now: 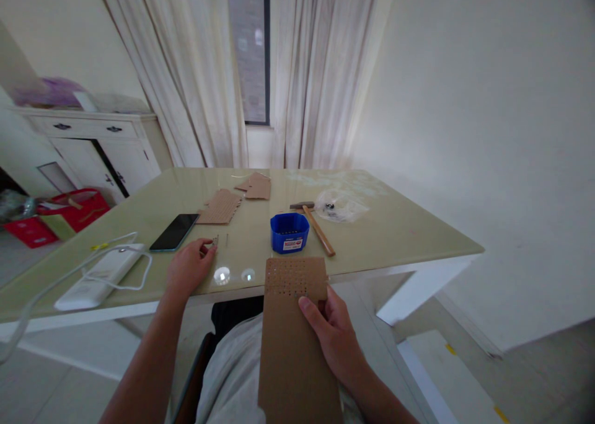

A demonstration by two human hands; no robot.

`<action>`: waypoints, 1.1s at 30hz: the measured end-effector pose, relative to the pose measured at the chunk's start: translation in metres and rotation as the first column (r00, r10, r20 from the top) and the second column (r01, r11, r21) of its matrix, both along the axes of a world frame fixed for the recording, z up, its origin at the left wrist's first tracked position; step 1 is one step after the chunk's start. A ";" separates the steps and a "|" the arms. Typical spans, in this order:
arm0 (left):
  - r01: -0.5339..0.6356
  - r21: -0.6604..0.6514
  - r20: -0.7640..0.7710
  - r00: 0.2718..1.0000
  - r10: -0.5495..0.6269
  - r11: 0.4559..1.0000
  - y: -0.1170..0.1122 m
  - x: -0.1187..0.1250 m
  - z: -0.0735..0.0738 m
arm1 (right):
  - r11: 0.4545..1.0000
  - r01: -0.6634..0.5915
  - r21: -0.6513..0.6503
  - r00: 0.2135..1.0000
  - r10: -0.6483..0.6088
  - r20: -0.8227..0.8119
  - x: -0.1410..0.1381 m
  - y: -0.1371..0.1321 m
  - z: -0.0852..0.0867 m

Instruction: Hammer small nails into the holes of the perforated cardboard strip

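Note:
My right hand [332,328] grips the right edge of a long brown cardboard strip [295,349], thumb on its face. Rows of small holes or nail points cross the strip's upper part, which reaches the table's front edge. On the tabletop to the left, my left hand [193,264] has its fingers curled and pinched beside a few small nails [215,240]; what the fingertips hold is too small to make out. One thin nail [227,240] lies apart, just right of that hand. A blue plastic box [289,233] with a white label stands beyond the cardboard.
A wooden-handled hammer [318,229] lies right of the box, near a clear plastic bag [341,206] with dark bits inside. Torn cardboard pieces [220,206] lie further back. Left are a black phone [174,232] and a white power strip [100,278] with a looping cable.

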State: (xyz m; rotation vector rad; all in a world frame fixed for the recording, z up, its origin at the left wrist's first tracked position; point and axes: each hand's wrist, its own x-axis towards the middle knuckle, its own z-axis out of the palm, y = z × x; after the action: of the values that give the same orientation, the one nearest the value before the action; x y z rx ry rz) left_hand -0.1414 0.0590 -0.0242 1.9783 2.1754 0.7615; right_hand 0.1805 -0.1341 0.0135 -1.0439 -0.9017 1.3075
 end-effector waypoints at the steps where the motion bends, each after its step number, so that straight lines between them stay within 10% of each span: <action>1: -0.004 -0.003 0.001 1.000 0.004 1.000 0.000 0.000 0.000 | 1.000 0.001 -0.001 1.000 -0.001 -0.004 0.000 0.000 0.000; 14: -0.050 0.026 0.123 0.991 0.047 0.998 0.006 0.007 0.014 | 1.000 -0.006 0.011 1.000 0.007 -0.007 0.000 -0.002 0.006; 19: 0.135 0.170 0.261 0.949 -0.177 0.976 -0.033 0.035 0.025 | 0.999 -0.006 0.035 0.997 0.009 -0.073 -0.003 -0.002 0.007; 23: 0.574 0.194 0.340 0.721 -0.603 0.796 -0.078 0.088 0.035 | 0.996 0.044 0.083 0.996 -0.038 -0.080 -0.004 -0.005 0.012; 26: 0.760 0.300 0.544 0.360 -0.758 0.576 -0.103 0.123 0.040 | 0.992 0.075 0.100 0.995 -0.069 -0.067 -0.004 -0.007 0.016; 28: 0.738 0.379 0.632 0.234 -0.739 0.558 -0.113 0.138 0.042 | 0.991 0.082 0.106 0.995 -0.076 -0.059 -0.002 -0.008 0.017; 33: 0.644 0.454 0.627 0.260 -0.734 0.616 -0.117 0.148 0.044 | 0.991 0.084 0.107 0.995 -0.076 -0.070 0.000 -0.007 0.016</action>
State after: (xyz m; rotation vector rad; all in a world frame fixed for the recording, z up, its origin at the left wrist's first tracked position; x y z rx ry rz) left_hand 0.0069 -0.0582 0.0201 1.8120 0.6221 1.2284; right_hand 0.1804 -0.1409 0.0295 -0.9367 -0.8639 1.2051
